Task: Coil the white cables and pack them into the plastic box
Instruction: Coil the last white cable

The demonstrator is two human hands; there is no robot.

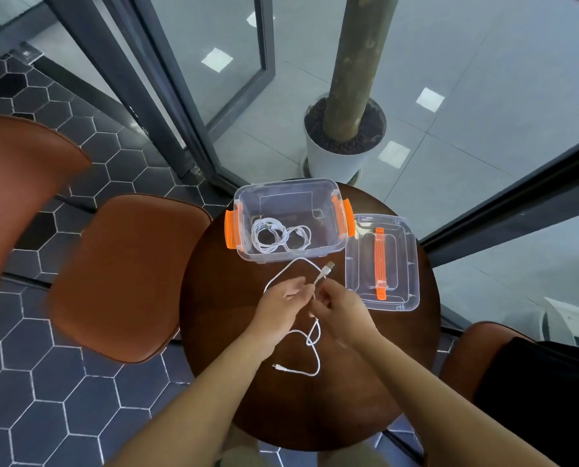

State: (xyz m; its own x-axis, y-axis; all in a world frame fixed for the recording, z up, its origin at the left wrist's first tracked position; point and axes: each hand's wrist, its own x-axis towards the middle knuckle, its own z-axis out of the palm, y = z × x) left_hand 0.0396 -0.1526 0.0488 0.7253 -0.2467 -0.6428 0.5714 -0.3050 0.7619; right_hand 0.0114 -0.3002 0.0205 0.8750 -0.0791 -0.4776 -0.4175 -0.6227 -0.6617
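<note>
One clear plastic box with orange clips (245,210) sits at the far side of the round brown table (349,406), with two coiled white cables (270,236) inside. One clear lid (401,264) lies to its right. One loose white cable (317,335) lies nearer. The right hand (340,306) pinches it near the plug. The left hand (283,294) touches it, but I cannot tell its grip.

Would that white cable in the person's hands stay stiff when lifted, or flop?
Probably floppy: the thin white cable droops in loose curves from the left hand and right hand onto the round brown table. Probably light too, as fingertips alone pinch it. The coiled white cables in the clear plastic box lie slack, so it may uncoil when released.
</note>
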